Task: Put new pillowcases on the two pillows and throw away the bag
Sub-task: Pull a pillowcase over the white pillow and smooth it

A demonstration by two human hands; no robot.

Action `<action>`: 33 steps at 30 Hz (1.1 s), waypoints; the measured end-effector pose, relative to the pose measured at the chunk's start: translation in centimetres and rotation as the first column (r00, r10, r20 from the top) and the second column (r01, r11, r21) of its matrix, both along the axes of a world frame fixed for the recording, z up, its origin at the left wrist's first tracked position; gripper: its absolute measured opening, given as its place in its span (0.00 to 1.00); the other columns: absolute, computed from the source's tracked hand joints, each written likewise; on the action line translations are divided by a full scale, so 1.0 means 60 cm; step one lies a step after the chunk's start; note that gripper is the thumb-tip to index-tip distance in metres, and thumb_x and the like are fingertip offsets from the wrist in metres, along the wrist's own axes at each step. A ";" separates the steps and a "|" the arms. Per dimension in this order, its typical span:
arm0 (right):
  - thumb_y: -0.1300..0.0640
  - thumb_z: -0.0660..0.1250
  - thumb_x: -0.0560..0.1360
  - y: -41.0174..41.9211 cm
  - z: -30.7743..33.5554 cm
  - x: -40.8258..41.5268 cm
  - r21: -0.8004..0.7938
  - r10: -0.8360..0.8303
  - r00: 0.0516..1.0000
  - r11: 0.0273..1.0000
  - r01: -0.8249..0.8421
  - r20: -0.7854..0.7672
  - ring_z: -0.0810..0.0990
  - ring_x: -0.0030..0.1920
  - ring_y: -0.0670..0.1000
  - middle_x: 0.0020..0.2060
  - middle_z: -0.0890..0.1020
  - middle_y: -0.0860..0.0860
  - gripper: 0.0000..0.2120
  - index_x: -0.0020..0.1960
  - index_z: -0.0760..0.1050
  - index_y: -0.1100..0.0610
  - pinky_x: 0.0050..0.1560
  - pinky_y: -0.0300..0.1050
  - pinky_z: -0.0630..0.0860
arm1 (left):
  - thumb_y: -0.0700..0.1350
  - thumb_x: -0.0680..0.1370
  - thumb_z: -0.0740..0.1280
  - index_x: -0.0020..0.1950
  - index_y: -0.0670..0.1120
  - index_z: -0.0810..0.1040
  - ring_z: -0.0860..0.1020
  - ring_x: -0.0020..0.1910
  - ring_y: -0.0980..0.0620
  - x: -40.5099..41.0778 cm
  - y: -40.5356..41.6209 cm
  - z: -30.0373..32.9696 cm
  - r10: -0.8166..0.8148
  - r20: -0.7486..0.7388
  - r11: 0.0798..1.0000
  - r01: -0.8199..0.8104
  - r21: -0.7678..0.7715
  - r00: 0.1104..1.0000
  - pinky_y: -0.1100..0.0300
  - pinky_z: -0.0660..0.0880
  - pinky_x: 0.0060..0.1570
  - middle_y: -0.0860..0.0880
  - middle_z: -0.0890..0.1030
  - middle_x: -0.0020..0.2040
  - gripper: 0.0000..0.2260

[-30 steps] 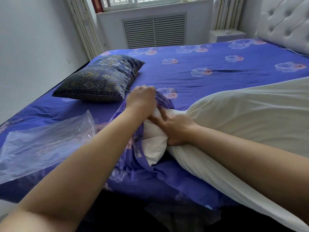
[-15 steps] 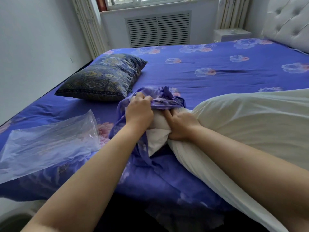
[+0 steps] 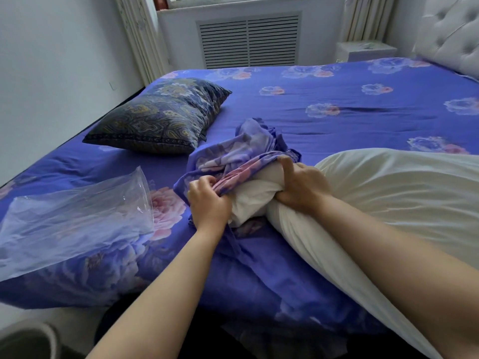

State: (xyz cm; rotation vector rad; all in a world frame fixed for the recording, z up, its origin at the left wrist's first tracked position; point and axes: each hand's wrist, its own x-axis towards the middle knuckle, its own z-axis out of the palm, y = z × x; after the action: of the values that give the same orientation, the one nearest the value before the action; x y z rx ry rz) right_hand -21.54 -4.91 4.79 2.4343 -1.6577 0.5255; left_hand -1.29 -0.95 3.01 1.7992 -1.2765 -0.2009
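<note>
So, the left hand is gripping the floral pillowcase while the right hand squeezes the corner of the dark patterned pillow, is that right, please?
Not quite: the right hand squeezes the white pillow, not the dark patterned pillow, which lies untouched farther back. The left hand does grip the floral pillowcase, as the head view shows.

Soft window daylight; sharp; wide-angle edge warping

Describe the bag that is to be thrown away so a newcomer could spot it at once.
Start at the bed with the blue flowered sheet and go to its near left corner. The bag lies flat there, in front of the dark patterned pillow and apart from both hands. It alone is clear, crinkled plastic, not cloth.
</note>
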 end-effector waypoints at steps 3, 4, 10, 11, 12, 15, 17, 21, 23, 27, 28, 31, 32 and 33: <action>0.48 0.64 0.69 0.001 0.007 -0.003 0.020 0.009 0.999 1.000 -0.008 -0.035 0.80 0.48 0.60 0.53 0.81 0.56 0.47 0.76 0.36 0.45 0.40 0.48 0.70 | 0.44 0.71 0.64 0.63 0.40 0.72 0.72 0.61 0.37 0.005 -0.011 -0.010 0.289 -0.520 0.955 -0.202 0.219 0.804 0.51 0.69 0.62 0.37 0.72 0.63 0.21; 0.49 0.63 0.70 -0.001 0.013 -0.001 0.044 0.022 0.998 0.999 -0.020 -0.058 0.81 0.48 0.60 0.54 0.81 0.55 0.46 0.73 0.32 0.40 0.39 0.47 0.70 | 0.44 0.70 0.63 0.64 0.39 0.71 0.73 0.61 0.38 0.000 -0.009 -0.010 0.340 -0.655 0.939 -0.206 0.276 0.675 0.52 0.70 0.62 0.37 0.73 0.63 0.23; 0.52 0.61 0.73 -0.015 0.100 0.017 0.140 0.024 0.981 0.990 0.003 -0.192 0.75 0.62 0.57 0.70 0.70 0.49 0.36 0.75 0.49 0.35 0.52 0.46 0.70 | 0.34 0.74 0.59 0.58 0.41 0.78 0.78 0.50 0.46 -0.013 -0.007 -0.011 0.187 -0.878 0.976 -0.183 0.116 0.441 0.54 0.76 0.53 0.43 0.81 0.56 0.14; 0.52 0.62 0.73 -0.021 0.120 0.017 0.165 0.016 0.985 0.986 0.012 -0.170 0.74 0.63 0.57 0.70 0.70 0.50 0.34 0.74 0.52 0.36 0.54 0.47 0.71 | 0.35 0.74 0.60 0.56 0.43 0.78 0.78 0.49 0.46 -0.006 -0.007 -0.007 0.178 -0.860 0.979 -0.175 0.106 0.478 0.55 0.76 0.50 0.44 0.81 0.55 0.13; 0.50 0.62 0.73 -0.029 0.140 0.016 0.191 0.012 0.991 0.981 0.014 -0.130 0.74 0.63 0.58 0.69 0.72 0.52 0.32 0.73 0.55 0.35 0.55 0.48 0.71 | 0.36 0.75 0.60 0.55 0.44 0.78 0.77 0.48 0.46 -0.004 -0.007 0.001 0.181 -0.836 0.980 -0.162 0.112 0.517 0.56 0.74 0.46 0.47 0.81 0.52 0.12; 0.47 0.64 0.71 -0.047 0.177 0.020 0.273 0.040 0.999 0.961 -0.034 -0.017 0.76 0.59 0.58 0.63 0.77 0.52 0.26 0.68 0.64 0.34 0.53 0.47 0.72 | 0.34 0.76 0.57 0.47 0.44 0.77 0.74 0.43 0.47 0.001 -0.006 0.032 0.142 -0.809 0.989 -0.122 0.088 0.570 0.57 0.70 0.39 0.48 0.77 0.39 0.10; 0.48 0.65 0.70 -0.048 0.175 0.025 0.330 0.035 0.999 0.943 -0.045 0.036 0.76 0.59 0.57 0.61 0.78 0.52 0.27 0.68 0.66 0.36 0.52 0.45 0.71 | 0.33 0.75 0.55 0.48 0.44 0.75 0.75 0.43 0.46 0.005 -0.012 0.047 0.076 -0.814 0.996 -0.082 0.035 0.576 0.56 0.72 0.39 0.47 0.76 0.39 0.12; 0.44 0.64 0.69 -0.046 0.131 0.026 0.365 -0.106 0.975 0.930 0.027 0.197 0.74 0.63 0.57 0.64 0.76 0.52 0.33 0.71 0.57 0.32 0.58 0.50 0.72 | 0.35 0.78 0.56 0.42 0.45 0.73 0.73 0.41 0.49 0.005 -0.003 0.060 -0.053 -0.741 0.999 0.028 -0.046 0.670 0.61 0.71 0.36 0.46 0.75 0.39 0.10; 0.43 0.61 0.71 -0.050 0.113 0.018 0.357 -0.202 0.958 0.927 0.119 0.203 0.73 0.64 0.58 0.66 0.74 0.53 0.32 0.72 0.55 0.34 0.58 0.52 0.71 | 0.40 0.80 0.59 0.39 0.43 0.72 0.67 0.32 0.54 -0.008 0.024 0.059 -0.117 -0.634 0.990 0.141 -0.012 0.764 0.67 0.64 0.26 0.47 0.72 0.34 0.10; 0.45 0.57 0.75 -0.052 0.099 0.004 0.385 -0.337 0.934 0.883 0.269 0.119 0.72 0.65 0.59 0.67 0.73 0.56 0.32 0.76 0.48 0.41 0.55 0.52 0.70 | 0.54 0.80 0.60 0.24 0.49 0.62 0.62 0.25 0.53 -0.014 0.071 0.013 -0.314 -0.529 0.866 0.467 0.181 0.788 0.59 0.60 0.27 0.53 0.64 0.22 0.25; 0.44 0.56 0.76 -0.049 0.095 0.007 0.392 -0.358 0.929 0.871 0.295 0.096 0.72 0.65 0.59 0.67 0.72 0.57 0.33 0.77 0.46 0.43 0.55 0.52 0.70 | 0.54 0.79 0.62 0.24 0.49 0.62 0.62 0.26 0.53 -0.008 0.071 0.003 -0.337 -0.472 0.878 0.453 0.154 0.815 0.58 0.60 0.28 0.53 0.64 0.23 0.24; 0.39 0.53 0.76 -0.039 0.087 0.026 0.393 -0.408 0.911 0.848 0.355 0.058 0.71 0.66 0.59 0.69 0.70 0.57 0.37 0.77 0.39 0.50 0.57 0.54 0.69 | 0.43 0.75 0.69 0.36 0.47 0.71 0.68 0.33 0.53 0.017 0.047 0.012 -0.205 -0.370 0.978 0.177 -0.109 0.906 0.60 0.67 0.35 0.50 0.72 0.33 0.10; 0.36 0.52 0.76 -0.035 0.085 0.032 0.387 -0.413 0.909 0.847 0.364 0.050 0.72 0.66 0.59 0.70 0.69 0.57 0.39 0.77 0.39 0.52 0.57 0.54 0.69 | 0.40 0.74 0.69 0.39 0.46 0.72 0.70 0.35 0.54 0.026 0.035 0.023 -0.165 -0.402 0.979 0.102 -0.174 0.901 0.62 0.68 0.38 0.50 0.74 0.36 0.07; 0.34 0.51 0.75 -0.031 0.082 0.037 0.377 -0.415 0.909 0.849 0.371 0.040 0.72 0.65 0.59 0.69 0.70 0.57 0.40 0.77 0.38 0.53 0.57 0.54 0.69 | 0.38 0.73 0.68 0.40 0.47 0.72 0.70 0.35 0.55 0.031 0.025 0.036 -0.144 -0.446 0.978 0.057 -0.203 0.884 0.62 0.69 0.39 0.51 0.75 0.36 0.06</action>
State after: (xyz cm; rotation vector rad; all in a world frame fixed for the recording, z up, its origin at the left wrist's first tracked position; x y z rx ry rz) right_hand -19.33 -6.79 9.73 2.2064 -2.4188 0.3301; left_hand 0.57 0.55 5.17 1.4158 -1.0087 -0.5185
